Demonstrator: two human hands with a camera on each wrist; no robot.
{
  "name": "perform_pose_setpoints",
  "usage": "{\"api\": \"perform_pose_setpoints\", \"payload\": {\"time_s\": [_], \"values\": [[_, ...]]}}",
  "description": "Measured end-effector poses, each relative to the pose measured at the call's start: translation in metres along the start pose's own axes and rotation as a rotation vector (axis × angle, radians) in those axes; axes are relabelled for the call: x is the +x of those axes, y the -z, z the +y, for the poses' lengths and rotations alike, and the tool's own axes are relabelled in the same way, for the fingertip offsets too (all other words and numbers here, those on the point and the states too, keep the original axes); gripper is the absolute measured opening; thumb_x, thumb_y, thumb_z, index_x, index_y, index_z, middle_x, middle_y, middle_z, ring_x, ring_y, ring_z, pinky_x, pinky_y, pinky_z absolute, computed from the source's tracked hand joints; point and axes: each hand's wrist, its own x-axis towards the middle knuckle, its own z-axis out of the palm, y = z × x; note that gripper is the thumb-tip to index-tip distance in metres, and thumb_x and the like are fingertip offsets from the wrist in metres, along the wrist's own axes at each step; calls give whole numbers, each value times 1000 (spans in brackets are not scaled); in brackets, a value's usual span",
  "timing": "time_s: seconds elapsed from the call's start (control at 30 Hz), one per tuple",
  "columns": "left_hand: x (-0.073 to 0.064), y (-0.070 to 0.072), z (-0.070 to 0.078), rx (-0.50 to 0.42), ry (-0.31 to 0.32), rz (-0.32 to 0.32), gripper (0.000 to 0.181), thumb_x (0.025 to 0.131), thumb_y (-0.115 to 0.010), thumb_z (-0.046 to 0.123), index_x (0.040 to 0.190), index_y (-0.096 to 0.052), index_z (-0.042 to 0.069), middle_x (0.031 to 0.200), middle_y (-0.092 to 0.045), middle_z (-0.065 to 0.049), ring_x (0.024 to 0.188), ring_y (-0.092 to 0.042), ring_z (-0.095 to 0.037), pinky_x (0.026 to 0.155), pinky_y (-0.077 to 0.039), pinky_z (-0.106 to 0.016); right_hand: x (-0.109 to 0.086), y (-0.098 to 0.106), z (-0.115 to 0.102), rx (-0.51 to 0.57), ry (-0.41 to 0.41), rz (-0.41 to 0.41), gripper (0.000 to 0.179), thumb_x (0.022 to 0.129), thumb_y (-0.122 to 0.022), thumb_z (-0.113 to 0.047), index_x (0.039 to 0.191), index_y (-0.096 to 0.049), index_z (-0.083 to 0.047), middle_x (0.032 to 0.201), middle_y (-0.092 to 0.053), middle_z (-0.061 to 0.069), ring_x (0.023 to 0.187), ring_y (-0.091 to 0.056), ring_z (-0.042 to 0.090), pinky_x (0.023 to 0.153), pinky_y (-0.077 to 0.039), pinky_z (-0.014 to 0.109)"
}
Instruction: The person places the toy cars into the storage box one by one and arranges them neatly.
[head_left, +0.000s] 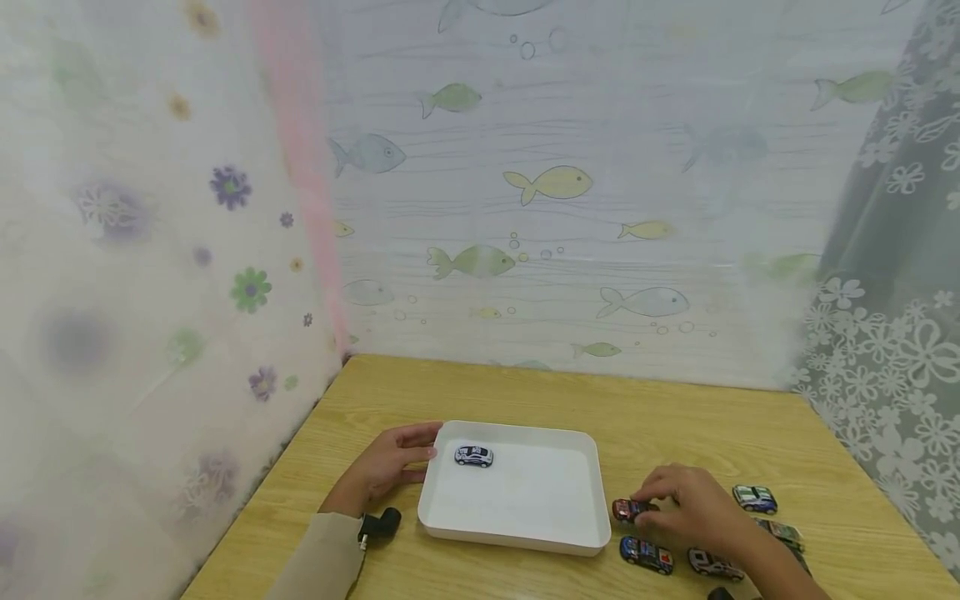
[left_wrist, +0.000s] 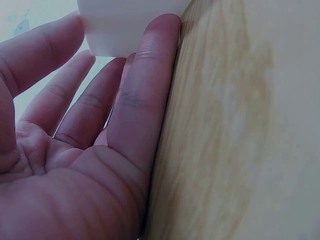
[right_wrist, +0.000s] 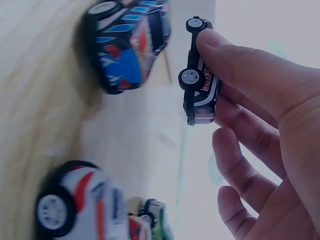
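A white tray [head_left: 517, 492] lies on the table with a white and dark blue toy car [head_left: 473, 456] in its far left part. My left hand [head_left: 393, 460] is at the tray's left side, its fairly straight fingers touching the white wall [left_wrist: 125, 30]. Beyond the tray's right side, my right hand [head_left: 693, 510] pinches a black and red toy car [head_left: 628, 509] between thumb and fingers. The right wrist view shows this car [right_wrist: 202, 95] with its wheels facing the blue car [right_wrist: 127, 45]. That blue toy car [head_left: 647, 554] sits on the table, nearer to me.
More toy cars stand around my right forearm: a white and black one [head_left: 712, 564], a green and white one [head_left: 754, 499] and a green one [head_left: 782, 532]. The wooden table [head_left: 562, 379] meets patterned curtains at the back and sides. A black device [head_left: 381, 525] is at my left wrist.
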Motion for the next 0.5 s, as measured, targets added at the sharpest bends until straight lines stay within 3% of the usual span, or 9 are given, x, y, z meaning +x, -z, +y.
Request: {"api": "perform_pose_setpoints", "payload": {"time_s": [0.5], "values": [[1,0,-1,4,-2,6,56,102,-66,13,155,-49,12,159,-46,-18,130,-62,-31,95,-61,-45,9,10,-12,3,42,24,23,88,-79,-47,105,-80,-32,101,-71,-19,91,-67,1,69,-59,29]]}}
